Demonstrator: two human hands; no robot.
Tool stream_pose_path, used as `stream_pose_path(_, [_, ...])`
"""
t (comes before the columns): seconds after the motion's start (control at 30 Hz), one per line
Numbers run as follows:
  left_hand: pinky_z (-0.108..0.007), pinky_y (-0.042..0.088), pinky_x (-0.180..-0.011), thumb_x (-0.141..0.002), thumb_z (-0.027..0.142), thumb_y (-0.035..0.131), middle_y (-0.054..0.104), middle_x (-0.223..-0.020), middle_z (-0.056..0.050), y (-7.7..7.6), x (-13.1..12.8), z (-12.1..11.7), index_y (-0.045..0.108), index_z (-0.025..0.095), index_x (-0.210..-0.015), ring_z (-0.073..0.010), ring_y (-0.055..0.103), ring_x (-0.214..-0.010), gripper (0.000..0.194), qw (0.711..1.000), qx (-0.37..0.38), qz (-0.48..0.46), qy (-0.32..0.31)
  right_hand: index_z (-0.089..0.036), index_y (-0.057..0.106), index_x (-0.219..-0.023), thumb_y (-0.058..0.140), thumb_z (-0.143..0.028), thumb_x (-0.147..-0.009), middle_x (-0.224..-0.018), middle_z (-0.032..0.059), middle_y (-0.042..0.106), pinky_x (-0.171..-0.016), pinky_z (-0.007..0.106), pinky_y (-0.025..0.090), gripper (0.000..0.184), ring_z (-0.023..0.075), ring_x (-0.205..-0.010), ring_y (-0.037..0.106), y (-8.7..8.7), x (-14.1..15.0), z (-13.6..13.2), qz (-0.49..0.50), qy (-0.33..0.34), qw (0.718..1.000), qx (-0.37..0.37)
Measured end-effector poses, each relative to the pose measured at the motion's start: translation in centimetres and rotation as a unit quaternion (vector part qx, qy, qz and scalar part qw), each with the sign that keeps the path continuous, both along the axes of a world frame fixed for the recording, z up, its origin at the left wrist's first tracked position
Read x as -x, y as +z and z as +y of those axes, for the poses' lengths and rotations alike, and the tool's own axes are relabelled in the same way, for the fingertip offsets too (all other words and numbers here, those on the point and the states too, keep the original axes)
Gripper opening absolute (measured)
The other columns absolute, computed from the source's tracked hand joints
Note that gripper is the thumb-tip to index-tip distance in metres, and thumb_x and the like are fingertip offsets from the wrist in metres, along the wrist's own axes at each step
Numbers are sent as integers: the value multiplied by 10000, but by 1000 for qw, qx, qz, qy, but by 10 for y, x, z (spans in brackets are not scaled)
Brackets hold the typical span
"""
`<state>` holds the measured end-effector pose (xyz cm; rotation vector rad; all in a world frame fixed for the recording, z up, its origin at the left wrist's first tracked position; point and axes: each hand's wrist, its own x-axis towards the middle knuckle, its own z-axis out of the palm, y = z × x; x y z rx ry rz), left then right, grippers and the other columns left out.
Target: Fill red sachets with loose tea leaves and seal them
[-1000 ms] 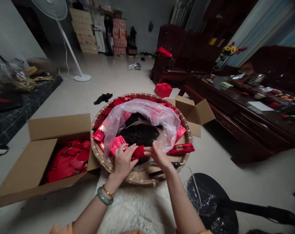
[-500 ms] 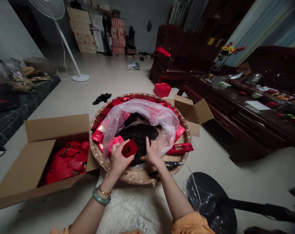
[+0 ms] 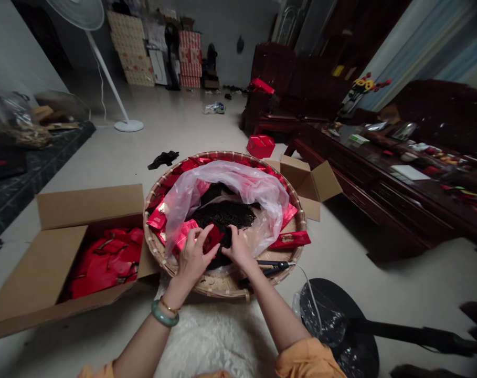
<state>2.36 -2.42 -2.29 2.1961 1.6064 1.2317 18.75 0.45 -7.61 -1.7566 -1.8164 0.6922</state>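
Observation:
My left hand (image 3: pixel 193 260) holds a small red packet (image 3: pixel 212 239) by its sides, fingers and thumb curled round it. Close against the packet's right side is my right hand (image 3: pixel 238 248), its thumb and fingers closed on a pinch of dark tea leaves (image 3: pixel 225 237). Below both hands a heap of dark, dried tea leaves (image 3: pixel 238 212) lies in a pinkish clear plastic bag (image 3: pixel 230 170) with its mouth folded wide. The bag sits in a round woven bamboo tray (image 3: pixel 218 287), ringed by shiny red packets (image 3: pixel 289 240).
A black clamp-like tool (image 3: pixel 273 269) with a white cord rests on the tray's front right. An open carton (image 3: pixel 61 262) holding red packets stands left; another open carton (image 3: pixel 325 181) is at right. A black round stand base (image 3: pixel 356 325) lies right of my arm.
My right hand has moved left to the packet, and its spread fingers have closed on tea leaves. The packet in my left hand has tilted slightly and stays nearly in place.

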Motion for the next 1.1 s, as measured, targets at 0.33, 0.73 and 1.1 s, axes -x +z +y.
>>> stream_pose_path(0.33, [-290, 519, -674, -793, 250, 572, 401, -920, -25, 18, 12, 4, 312, 297, -1365, -142, 528, -758, 629, 995, 30, 77, -58, -203, 543, -844, 585, -135, -558, -722, -42, 531, -628, 268, 474, 296, 133, -660, 527, 4, -10, 15, 337, -76, 935, 80])
stream_pose_path(0.73, [-429, 495, -852, -758, 360, 622, 437, -1137, -127, 23, 9, 8, 451, 173, -1146, -267, 500, -1079, 463, 998, 18, 29, -55, -159, 558, -878, 536, -214, -725, -852, 81, 677, -588, 260, 518, 163, 167, -760, 632, 37, -23, 10, 794, -85, 539, 268])
stream_pose_path(1.1, [-424, 458, -886, -832, 342, 539, 571, -1094, -117, -3, 23, 4, 541, 164, -1147, -250, 526, -1038, 362, 979, 58, 139, -136, -178, 561, -683, 496, -262, -788, -710, 51, 676, -750, 382, 536, 150, 194, -839, 647, 36, -14, 12, 816, -197, 481, 254])
